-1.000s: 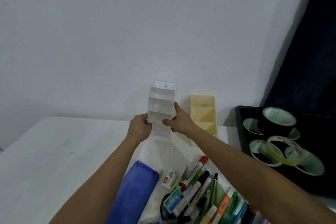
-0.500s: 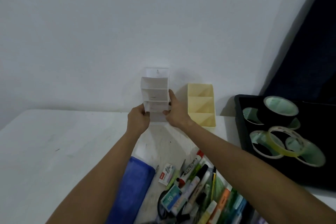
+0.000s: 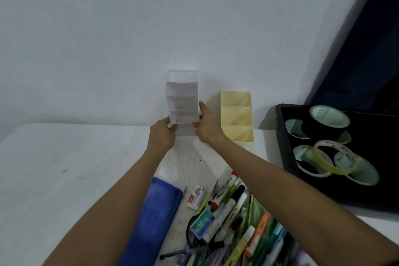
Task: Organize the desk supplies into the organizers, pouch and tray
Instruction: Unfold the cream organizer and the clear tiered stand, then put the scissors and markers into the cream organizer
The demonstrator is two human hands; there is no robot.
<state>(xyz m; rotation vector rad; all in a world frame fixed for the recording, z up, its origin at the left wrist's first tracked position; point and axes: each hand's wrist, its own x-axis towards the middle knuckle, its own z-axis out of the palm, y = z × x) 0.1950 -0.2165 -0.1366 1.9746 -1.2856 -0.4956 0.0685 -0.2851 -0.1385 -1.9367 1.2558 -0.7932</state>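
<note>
Backdrop: pale wall (image 3: pixel 129 28) behind a white bench (image 3: pixel 54 179), dark curtain (image 3: pixel 367 49) at the far right.
White organizer: the tiered white organizer (image 3: pixel 183 101) stands against the wall at the back of the bench, its compartments facing the camera.
Left hand: left hand (image 3: pixel 162 136) holds the organizer's lower left edge, grip closed around it with curled fingers.
Right hand: right hand (image 3: pixel 208 126) clasps the lower right edge, thumb up along the side, grip closed on the organizer too.
Yellow organizer: yellow organizer (image 3: pixel 237 114) with three compartments sits just beside the right hand, near the wall.
Tray: black tray (image 3: pixel 285 147) on the right, carrying several tape rolls (image 3: pixel 329 117), some overlapping.
Pouch: blue pouch (image 3: pixel 151 218) lies on the near bench between the forearms.
Loose supplies: a heap of markers and pens (image 3: pixel 235 211) right of the pouch, with a small staples box (image 3: pixel 196 197) at its left edge.
</note>
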